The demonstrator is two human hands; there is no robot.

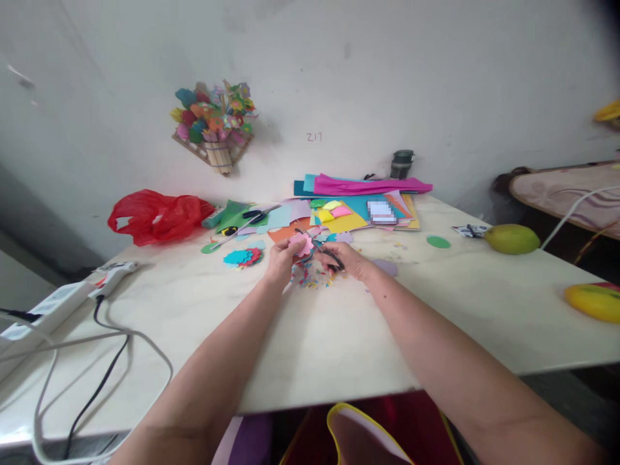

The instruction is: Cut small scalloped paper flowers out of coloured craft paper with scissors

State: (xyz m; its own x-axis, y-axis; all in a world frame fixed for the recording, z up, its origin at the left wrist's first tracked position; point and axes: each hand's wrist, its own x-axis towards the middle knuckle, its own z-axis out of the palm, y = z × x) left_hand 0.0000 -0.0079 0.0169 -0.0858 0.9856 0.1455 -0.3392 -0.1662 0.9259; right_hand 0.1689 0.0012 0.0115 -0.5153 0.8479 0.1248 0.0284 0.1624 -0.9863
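Observation:
Between thumb and fingers, my left hand (281,259) pinches a pink scalloped paper flower (302,244). My right hand (347,259) is closed around the dark handles of a pair of scissors (334,259), whose blades reach to the flower's right edge. Small coloured paper scraps (310,278) lie on the table beneath both hands. To the left is a pile of cut scalloped shapes, blue (238,258) on top and red (254,256) showing beside it. A plain lilac paper disc (387,268) lies just right of my right hand.
Behind my hands lie coloured sheets (358,216), a second pair of scissors (254,216) and a magenta roll (372,186). A red plastic bag (157,216) sits at the back left. Power strips (58,307) with loose cables occupy the left side; a green mango (512,239) lies right.

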